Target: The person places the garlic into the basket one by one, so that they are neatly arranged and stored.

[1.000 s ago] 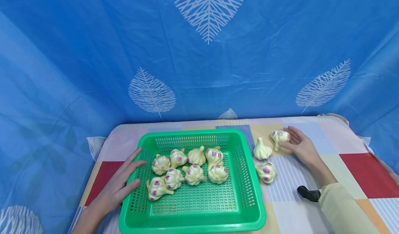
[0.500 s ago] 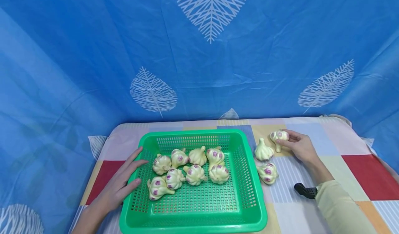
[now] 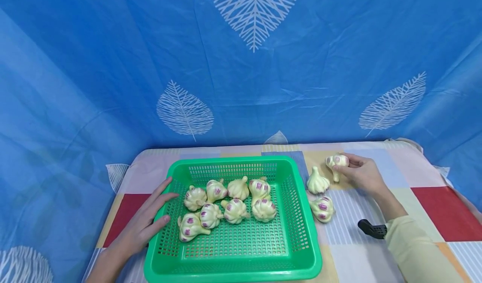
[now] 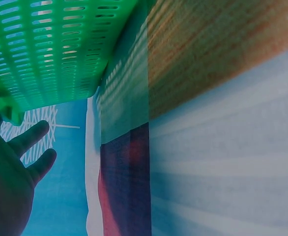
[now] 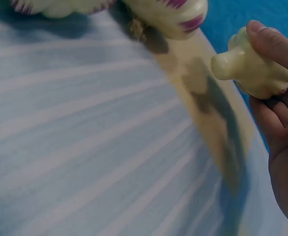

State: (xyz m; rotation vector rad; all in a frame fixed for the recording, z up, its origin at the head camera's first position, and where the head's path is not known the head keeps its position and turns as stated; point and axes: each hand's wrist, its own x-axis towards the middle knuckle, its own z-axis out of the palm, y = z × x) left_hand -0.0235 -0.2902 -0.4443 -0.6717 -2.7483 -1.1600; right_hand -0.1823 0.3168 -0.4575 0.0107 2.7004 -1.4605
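Note:
My right hand [image 3: 363, 175] pinches a garlic bulb [image 3: 337, 162] between thumb and fingers, its stem pointing toward me. In the right wrist view this bulb [image 5: 257, 66] is held above the cloth. Two more bulbs lie just left of that hand: a pale one [image 3: 318, 181] and a purple-streaked one [image 3: 322, 209] beside the basket's right wall. My left hand [image 3: 139, 228] rests with spread fingers on the left rim of a green plastic basket [image 3: 233, 270]. Inside, several garlic bulbs [image 3: 235, 211] sit mostly toward the far and left side.
A patchwork-print cloth [image 3: 399, 207] covers the table. Behind it hangs a blue curtain [image 3: 316, 65] with white leaf prints. A black strap-like piece [image 3: 372, 229] sticks out by my right sleeve [image 3: 418, 249].
My right fingers have closed round the far garlic bulb and lifted it slightly. The left hand and basket stay in place; the view shifted a little.

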